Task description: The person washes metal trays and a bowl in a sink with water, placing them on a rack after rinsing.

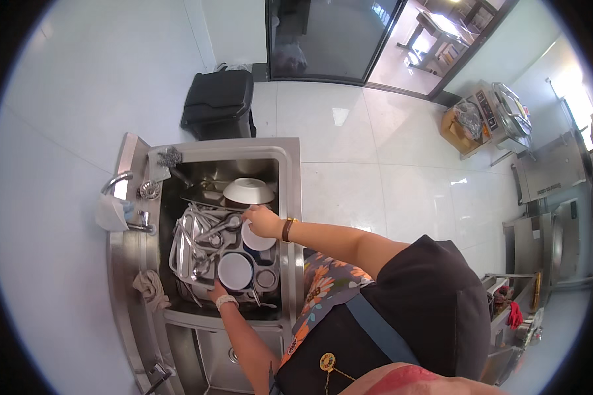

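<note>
A stainless steel compartment tray (234, 247) sits in the sink basin, loaded with ladles and other metal utensils (202, 242). My left hand (216, 292) grips its lower edge, thumb on the rim. At the opposite edge my right hand (263, 222) is closed on the tray, partly over a white bowl (258, 239); its fingertips are partly hidden. A second white bowl (235, 271) stands on the tray close to my left hand. Beyond my right hand, a larger white bowl (248, 191) lies upside down on a dark tray (202, 196).
The steel sink rim (290, 197) surrounds the basin, with a second basin (242, 350) beside it. Along the back ledge are a faucet (116, 182), a steel scrubber (169, 157), a drain strainer (149, 189) and a cloth (151, 290). A black bin (217, 101) stands past the sink.
</note>
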The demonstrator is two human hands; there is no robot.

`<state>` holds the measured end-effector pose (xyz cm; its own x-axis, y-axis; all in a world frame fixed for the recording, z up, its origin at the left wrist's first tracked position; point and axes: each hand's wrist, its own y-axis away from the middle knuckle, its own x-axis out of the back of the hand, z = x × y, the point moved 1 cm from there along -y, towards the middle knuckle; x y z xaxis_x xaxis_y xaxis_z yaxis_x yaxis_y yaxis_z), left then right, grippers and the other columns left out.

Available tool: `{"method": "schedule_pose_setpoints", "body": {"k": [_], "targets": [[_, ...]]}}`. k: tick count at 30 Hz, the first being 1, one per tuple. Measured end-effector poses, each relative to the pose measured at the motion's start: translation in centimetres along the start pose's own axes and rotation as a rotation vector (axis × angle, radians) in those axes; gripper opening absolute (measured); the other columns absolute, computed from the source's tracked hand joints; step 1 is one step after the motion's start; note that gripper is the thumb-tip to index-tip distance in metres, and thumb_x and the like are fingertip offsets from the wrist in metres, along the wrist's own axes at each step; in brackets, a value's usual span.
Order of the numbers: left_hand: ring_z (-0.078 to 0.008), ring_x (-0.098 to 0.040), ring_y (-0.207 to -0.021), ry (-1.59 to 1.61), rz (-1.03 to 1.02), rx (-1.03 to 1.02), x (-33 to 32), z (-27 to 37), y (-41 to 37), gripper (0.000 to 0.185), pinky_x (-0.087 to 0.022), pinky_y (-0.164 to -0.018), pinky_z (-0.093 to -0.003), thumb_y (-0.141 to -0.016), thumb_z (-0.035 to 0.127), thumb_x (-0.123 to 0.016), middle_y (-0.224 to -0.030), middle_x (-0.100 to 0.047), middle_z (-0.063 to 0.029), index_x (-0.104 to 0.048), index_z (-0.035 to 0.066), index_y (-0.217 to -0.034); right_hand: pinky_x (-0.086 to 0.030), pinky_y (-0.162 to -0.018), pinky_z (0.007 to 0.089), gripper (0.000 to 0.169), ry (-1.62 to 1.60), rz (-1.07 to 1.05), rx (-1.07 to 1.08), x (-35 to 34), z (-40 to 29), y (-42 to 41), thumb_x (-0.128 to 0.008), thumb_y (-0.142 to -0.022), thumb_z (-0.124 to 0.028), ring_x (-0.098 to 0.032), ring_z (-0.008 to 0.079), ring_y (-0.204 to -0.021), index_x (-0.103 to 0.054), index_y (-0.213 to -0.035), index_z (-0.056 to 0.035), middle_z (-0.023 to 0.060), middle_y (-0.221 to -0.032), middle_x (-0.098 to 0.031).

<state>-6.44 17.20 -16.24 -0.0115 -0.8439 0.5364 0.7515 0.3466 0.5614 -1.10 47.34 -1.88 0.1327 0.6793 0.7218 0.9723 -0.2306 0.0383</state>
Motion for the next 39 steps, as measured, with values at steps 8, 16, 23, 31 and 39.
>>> {"method": "schedule_pose_setpoints", "body": {"k": [8,16,23,31,39], "targets": [[-0.0246,-0.054,-0.074,0.550,-0.164,0.103,2.9,-0.5,2.9,0.040,-0.044,-0.065,-0.0370,-0.069,0.027,-0.057,-0.085,-0.057,-0.0135,-0.054,-0.009,-0.085,-0.045,-0.067,0.0349,0.023,0.278,-0.075,0.134,-7.3,3.3,-2.3,-0.051,-0.064,-0.016,-0.057,0.0239,-0.075,-0.060,-0.084,-0.0062,0.0094,-0.081,-0.059],[-0.0400,-0.052,-0.076,0.003,0.289,-0.183,3.6,3.9,7.2,0.040,-0.040,-0.070,-0.0407,-0.064,0.030,-0.052,-0.077,-0.054,-0.0273,-0.052,-0.008,-0.076,-0.041,-0.077,0.0375,0.030,0.026,-0.089,0.265,-6.2,3.2,-3.0,-0.057,-0.068,-0.019,-0.051,0.0310,-0.087,-0.055,-0.092,-0.0018,0.0165,-0.092,-0.055],[-0.0416,-0.053,-0.071,-0.108,0.398,-0.284,5.5,11.6,14.6,0.028,-0.042,-0.067,-0.0437,-0.066,0.022,-0.048,-0.071,-0.056,-0.0247,-0.053,-0.003,-0.076,-0.040,-0.078,0.0360,0.029,-0.151,-0.261,0.145,-5.8,-0.2,-4.3,-0.055,-0.071,-0.021,-0.052,0.0315,-0.089,-0.056,-0.093,-0.0023,0.0173,-0.091,-0.056],[-0.0420,-0.053,-0.066,-0.234,0.403,-0.366,4.5,15.1,15.6,0.022,-0.043,-0.065,-0.0460,-0.069,0.020,-0.046,-0.070,-0.055,-0.0243,-0.049,-0.002,-0.071,-0.043,-0.071,0.0277,0.034,-0.565,-0.461,0.072,-5.2,-4.2,-7.8,-0.055,-0.075,-0.026,-0.057,0.0216,-0.080,-0.054,-0.100,-0.0026,0.0127,-0.087,-0.059],[-0.0402,-0.053,-0.075,-0.271,0.354,-0.399,5.3,16.0,16.5,0.043,-0.042,-0.067,-0.0454,-0.071,0.014,-0.045,-0.089,-0.053,-0.0237,-0.033,0.000,-0.110,-0.043,-0.069,0.0344,0.024,-0.118,-0.556,0.239,-4.7,-3.8,-9.2,-0.052,-0.074,-0.023,-0.056,0.0294,-0.078,-0.060,-0.088,-0.0048,0.0154,-0.083,-0.059]]}}
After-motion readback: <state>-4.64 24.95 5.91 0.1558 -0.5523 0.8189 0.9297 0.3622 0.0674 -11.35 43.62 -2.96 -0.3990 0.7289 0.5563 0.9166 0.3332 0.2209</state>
